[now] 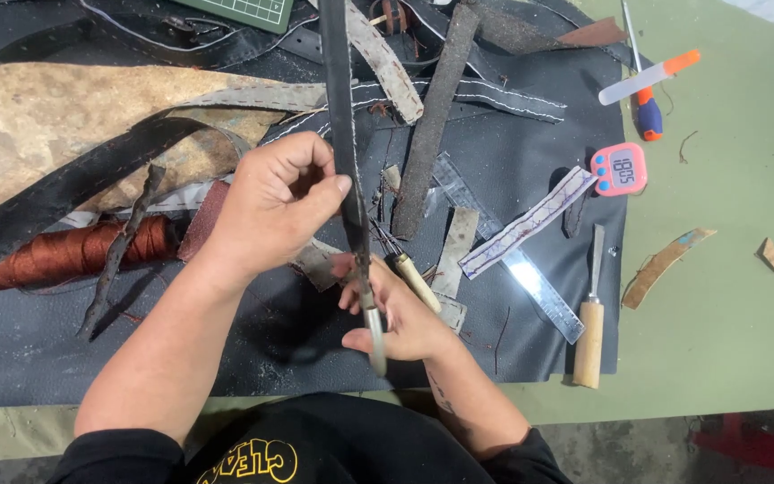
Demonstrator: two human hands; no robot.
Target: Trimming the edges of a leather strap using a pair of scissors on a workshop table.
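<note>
Left hand (270, 202) is pinching the black leather strap (340, 125) upright; right hand (396, 309), palm up, is gripping its lower end and a wooden-handled awl (416, 280).

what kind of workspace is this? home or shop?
Likely a leatherworking bench, though home or shop is unclear. Leather strips and offcuts cover a dark mat, a spool of rust-brown thread lies at left, and a wooden-handled chisel beside a steel ruler. Both hands work a dark strap.
</note>
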